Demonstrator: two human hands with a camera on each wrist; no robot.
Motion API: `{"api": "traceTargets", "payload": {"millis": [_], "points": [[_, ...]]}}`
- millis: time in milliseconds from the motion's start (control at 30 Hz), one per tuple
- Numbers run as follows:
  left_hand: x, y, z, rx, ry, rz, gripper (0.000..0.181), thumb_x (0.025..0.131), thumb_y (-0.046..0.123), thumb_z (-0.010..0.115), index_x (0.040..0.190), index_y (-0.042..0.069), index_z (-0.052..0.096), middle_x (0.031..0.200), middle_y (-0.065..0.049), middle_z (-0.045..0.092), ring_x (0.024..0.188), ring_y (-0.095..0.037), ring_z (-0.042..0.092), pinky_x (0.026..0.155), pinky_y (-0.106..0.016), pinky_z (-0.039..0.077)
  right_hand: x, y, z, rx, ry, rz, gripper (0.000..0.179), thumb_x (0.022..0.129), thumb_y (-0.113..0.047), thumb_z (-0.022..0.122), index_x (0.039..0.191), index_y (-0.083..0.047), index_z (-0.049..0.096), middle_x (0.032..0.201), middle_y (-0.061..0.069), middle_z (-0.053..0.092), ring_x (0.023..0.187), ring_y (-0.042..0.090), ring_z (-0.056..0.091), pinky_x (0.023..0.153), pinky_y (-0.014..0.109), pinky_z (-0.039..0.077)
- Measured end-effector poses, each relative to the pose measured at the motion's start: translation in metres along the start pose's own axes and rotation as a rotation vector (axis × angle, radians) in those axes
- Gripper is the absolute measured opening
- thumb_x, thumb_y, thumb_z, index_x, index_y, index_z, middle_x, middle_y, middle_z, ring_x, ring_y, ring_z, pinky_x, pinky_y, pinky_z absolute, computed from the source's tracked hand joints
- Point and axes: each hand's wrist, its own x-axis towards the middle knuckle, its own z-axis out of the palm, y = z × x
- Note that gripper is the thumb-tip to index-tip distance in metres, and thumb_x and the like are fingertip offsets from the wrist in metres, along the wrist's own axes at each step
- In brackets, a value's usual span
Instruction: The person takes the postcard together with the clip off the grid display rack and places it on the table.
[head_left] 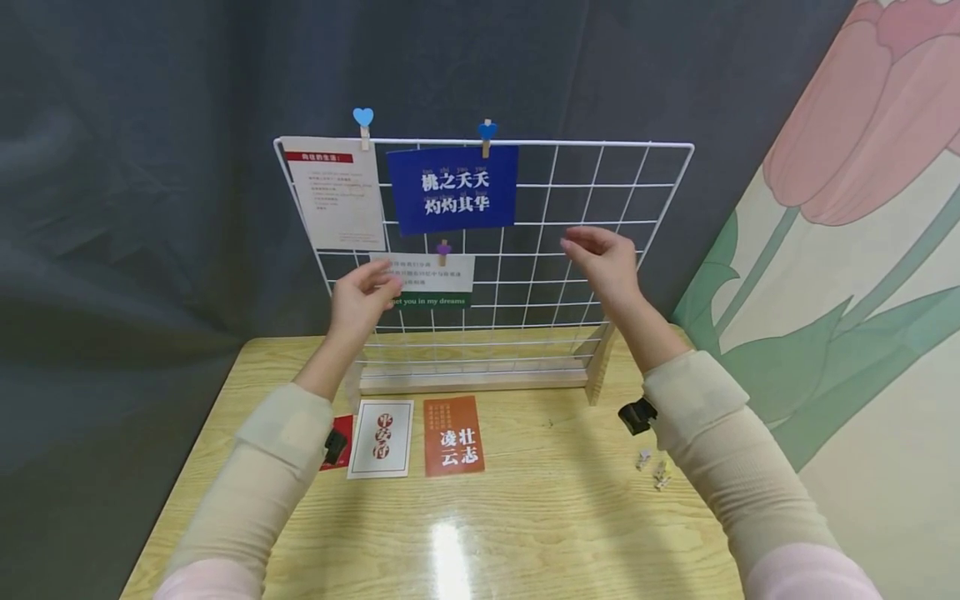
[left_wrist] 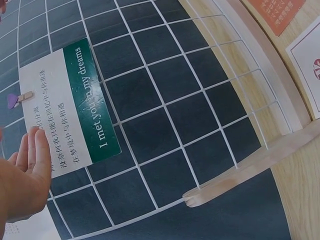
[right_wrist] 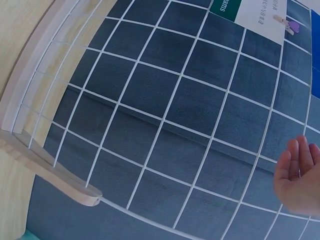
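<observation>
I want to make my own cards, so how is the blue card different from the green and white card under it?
The blue card is blue with big white writing; the green and white card has dark writing on white and white words on green. The blue card hangs at the top of the white wire rack; the green and white card is lower. Both are clipped to the rack.

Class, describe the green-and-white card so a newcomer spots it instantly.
Find the white wire grid on the table. Just below the blue card hangs the green-and-white card, set apart by its purple clip and green bottom band.
</observation>
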Motion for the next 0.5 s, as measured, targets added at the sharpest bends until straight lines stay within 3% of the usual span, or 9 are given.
{"api": "traceTargets", "payload": {"millis": [500], "points": [[0.009, 0.0095, 0.0015, -0.064, 0.026, 0.039, 0.039, 0.08, 0.005, 0.06, 0.117, -0.003, 0.049, 0.101, -0.02, 0.058, 0.073, -0.009, 0.058, 0.067, -0.027, 0.05, 0.0054, -0.0103, 0.0091, 0.014, 0.011, -0.032, 0.026, 0.076, -0.008, 0.065, 0.099, 0.004, 0.061, 0.084, -0.003, 0.062, 0.077, 0.007, 0.055, 0.067, 0.017, 0.043]]}}
